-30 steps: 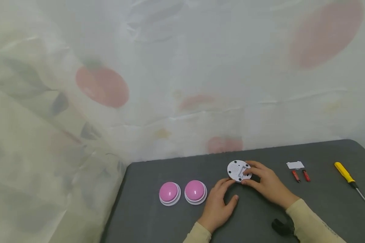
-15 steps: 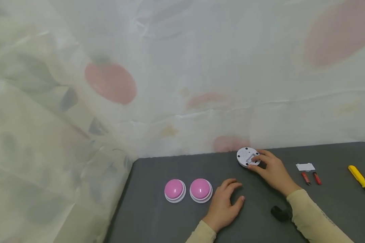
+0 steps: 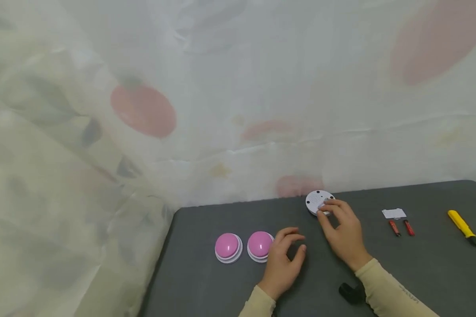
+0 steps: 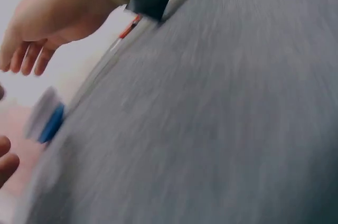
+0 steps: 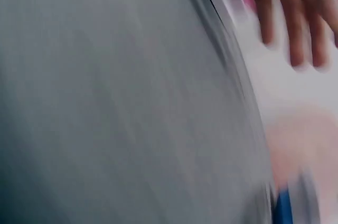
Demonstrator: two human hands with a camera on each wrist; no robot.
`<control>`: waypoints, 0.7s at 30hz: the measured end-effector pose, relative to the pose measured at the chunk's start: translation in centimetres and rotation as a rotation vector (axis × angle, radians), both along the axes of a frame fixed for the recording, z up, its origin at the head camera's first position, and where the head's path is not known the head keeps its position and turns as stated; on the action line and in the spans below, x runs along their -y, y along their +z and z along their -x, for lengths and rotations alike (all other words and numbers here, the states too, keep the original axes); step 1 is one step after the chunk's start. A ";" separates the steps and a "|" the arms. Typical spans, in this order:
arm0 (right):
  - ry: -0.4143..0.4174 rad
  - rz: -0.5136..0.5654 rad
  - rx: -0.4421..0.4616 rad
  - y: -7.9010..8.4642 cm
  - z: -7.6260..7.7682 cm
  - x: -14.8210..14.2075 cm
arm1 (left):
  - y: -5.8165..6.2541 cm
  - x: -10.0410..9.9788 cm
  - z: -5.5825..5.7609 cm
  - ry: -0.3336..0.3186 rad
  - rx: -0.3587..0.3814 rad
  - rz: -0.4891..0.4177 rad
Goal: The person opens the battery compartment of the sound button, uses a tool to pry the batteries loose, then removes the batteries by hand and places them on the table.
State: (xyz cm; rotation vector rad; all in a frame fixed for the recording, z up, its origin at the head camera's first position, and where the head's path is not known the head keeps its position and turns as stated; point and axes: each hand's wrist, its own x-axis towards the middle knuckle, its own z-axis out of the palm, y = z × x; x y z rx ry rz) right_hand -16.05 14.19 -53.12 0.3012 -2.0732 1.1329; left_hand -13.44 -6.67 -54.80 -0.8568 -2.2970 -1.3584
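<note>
A round push button [image 3: 314,200] lies upside down near the table's far edge, its white base with dark feet facing up. Its blue underside shows in the left wrist view [image 4: 53,123]. My right hand [image 3: 342,233] hovers above it, fingers loosely bent; the left wrist view shows a gap between the fingers and the button. The hand covers part of the battery slot in the base. My left hand [image 3: 280,263] hangs in front, holding nothing, and overlaps the edge of a pink push button [image 3: 259,243]. Another pink push button [image 3: 226,245] stands left of that one.
To the right lie a white battery cover [image 3: 394,213] and two red batteries [image 3: 394,228]. Farther right is a yellow-handled screwdriver [image 3: 461,223]. A black object [image 3: 349,292] shows beside the right sleeve. A printed sheet [image 3: 261,88] hangs behind the table [image 3: 206,290].
The upturned button has moved back to the table's far edge. My right hand has let go of it and drawn back a little. My left hand has moved away from it, leftward.
</note>
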 end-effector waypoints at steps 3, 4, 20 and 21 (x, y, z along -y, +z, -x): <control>0.149 0.023 0.083 -0.5 -0.9 2.8 | 0.2 1.4 0.1 0.060 -0.101 -0.043; 0.202 0.029 0.138 -0.8 -1.2 3.8 | 0.2 2.0 0.1 0.093 -0.138 -0.042; 0.423 -0.163 0.368 -3.1 -1.9 9.5 | -2.2 7.1 -2.4 0.421 -0.059 0.004; 0.424 -0.172 0.357 -3.2 -1.9 9.5 | -2.4 7.1 -2.4 0.425 -0.067 0.015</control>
